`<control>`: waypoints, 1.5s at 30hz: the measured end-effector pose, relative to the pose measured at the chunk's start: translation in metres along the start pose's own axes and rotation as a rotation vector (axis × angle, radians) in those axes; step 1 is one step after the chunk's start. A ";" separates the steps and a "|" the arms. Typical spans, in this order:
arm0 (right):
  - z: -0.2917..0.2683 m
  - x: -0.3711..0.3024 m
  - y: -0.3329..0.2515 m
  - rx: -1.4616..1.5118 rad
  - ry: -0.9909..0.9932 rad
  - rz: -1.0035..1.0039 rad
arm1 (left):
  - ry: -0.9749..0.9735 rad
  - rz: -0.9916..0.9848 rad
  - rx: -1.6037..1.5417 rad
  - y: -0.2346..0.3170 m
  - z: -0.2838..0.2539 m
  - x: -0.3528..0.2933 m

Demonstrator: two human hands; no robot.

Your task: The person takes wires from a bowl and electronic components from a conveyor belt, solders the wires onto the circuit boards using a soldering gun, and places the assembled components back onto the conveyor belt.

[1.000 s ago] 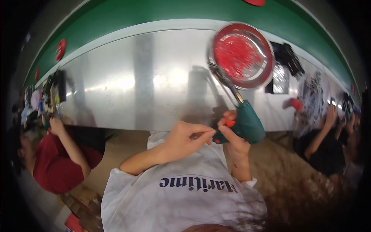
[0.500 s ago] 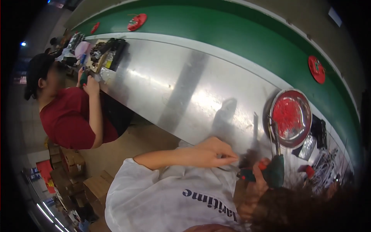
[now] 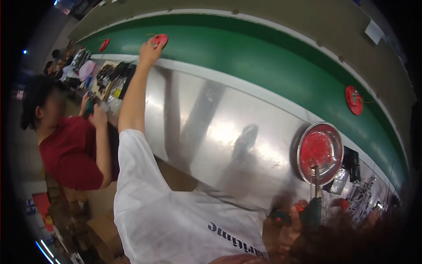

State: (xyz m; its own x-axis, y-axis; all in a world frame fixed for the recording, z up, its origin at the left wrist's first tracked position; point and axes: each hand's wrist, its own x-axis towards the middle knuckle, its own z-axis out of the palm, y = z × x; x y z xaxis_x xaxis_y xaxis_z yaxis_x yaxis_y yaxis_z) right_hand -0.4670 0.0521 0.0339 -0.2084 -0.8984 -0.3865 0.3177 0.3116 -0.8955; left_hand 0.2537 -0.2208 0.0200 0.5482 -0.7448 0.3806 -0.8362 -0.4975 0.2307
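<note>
My left hand point(image 3: 150, 53) is stretched far out to the left over the green belt, its fingers closed on the edge of a red round disc-shaped part point(image 3: 160, 41) with small fittings and thin wires. Near the lower right, my right hand point(image 3: 291, 228) wraps round the handle of a dark green power screwdriver point(image 3: 313, 212) with red details. Its long metal shaft points away from me, and the tip reaches into a round metal bowl point(image 3: 300, 169) that holds many small red pieces point(image 3: 317, 148). Hair at the lower right partly hides the right hand.
A shiny metal worktable point(image 3: 211, 127) runs along the green belt point(image 3: 246, 53). Another red disc point(image 3: 354, 100) lies on the belt at right. Black trays point(image 3: 351, 163) and a bundle of wires point(image 3: 361, 200) sit beyond the bowl. A co-worker in a red shirt point(image 3: 74, 152) stands at left.
My left hand has gone from near my chest out to the far left and taken hold of the red disc. The screwdriver tip has shifted into the bowl. The view has turned slightly.
</note>
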 end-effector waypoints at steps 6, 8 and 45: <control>0.006 -0.009 0.000 -0.052 0.066 -0.166 | -0.174 -0.198 0.142 -0.025 0.041 0.043; 0.009 -0.012 -0.002 -0.099 0.108 -0.176 | -0.183 -0.254 0.120 -0.015 0.043 0.043; 0.079 -0.012 0.006 -0.102 -0.465 -0.033 | -1.018 -0.003 -1.188 0.242 -0.164 -0.433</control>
State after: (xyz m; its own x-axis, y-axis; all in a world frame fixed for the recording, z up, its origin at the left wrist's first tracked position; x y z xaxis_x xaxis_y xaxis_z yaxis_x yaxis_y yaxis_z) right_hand -0.3893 0.0399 0.0505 0.2269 -0.9442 -0.2389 0.2207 0.2887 -0.9316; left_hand -0.1885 0.0544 0.0583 -0.0798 -0.9648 -0.2507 -0.1001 -0.2424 0.9650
